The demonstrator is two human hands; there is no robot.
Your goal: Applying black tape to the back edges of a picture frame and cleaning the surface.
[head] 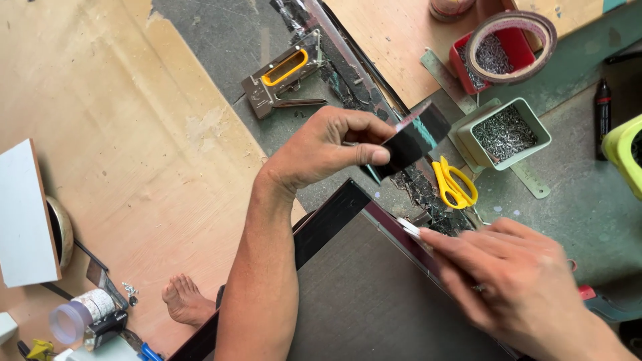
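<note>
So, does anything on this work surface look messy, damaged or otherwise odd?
Yes. Torn dark tape scraps litter the grey-green surface beside the yellow-handled scissors, under the dark tape strip in the left hand. The right hand presses the dark frame's edge. Nothing looks spilled.

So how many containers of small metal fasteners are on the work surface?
2. A red container near the top right, with a tape roll resting over it, and a pale green container just below it, beside the yellow scissors. Others may lie outside the frame.
</note>
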